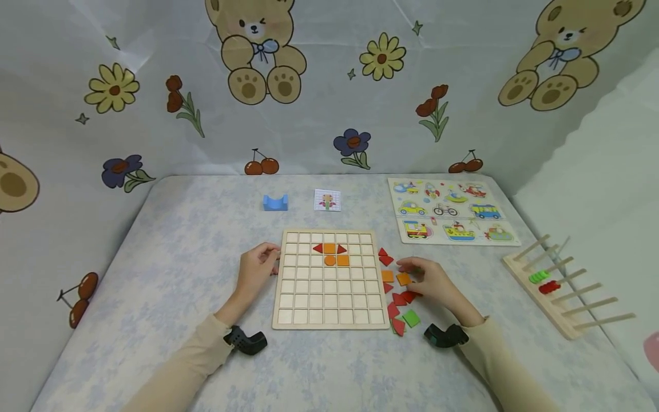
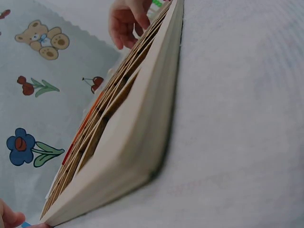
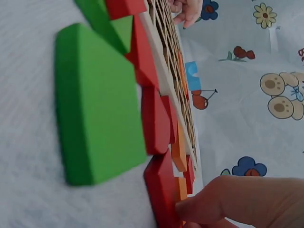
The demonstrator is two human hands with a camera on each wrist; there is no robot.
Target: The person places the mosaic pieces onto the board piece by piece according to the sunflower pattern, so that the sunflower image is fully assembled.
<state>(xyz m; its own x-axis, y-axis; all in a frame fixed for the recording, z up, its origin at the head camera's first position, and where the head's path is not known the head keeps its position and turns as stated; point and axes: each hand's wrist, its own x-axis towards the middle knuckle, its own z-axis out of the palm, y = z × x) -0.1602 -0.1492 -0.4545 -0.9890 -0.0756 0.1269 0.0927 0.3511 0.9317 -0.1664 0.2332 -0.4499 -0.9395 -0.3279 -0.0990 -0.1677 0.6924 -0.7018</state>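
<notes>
A wooden grid board lies on the table, holding orange and red tiles near its top. My left hand rests at the board's upper left edge, fingers loosely bent; its fingertips show at the left wrist view's lower corner. Beyond the board's right edge, my right hand has thumb and index finger around an orange square tile. In the right wrist view the thumb partly hides that tile, beside a red tile. A green tile looms large there, nearer the camera.
More red tiles and a green square tile lie along the board's right side. Behind it are a blue holder and a pattern card. A vehicle picture board and a pegged wooden rack are at right.
</notes>
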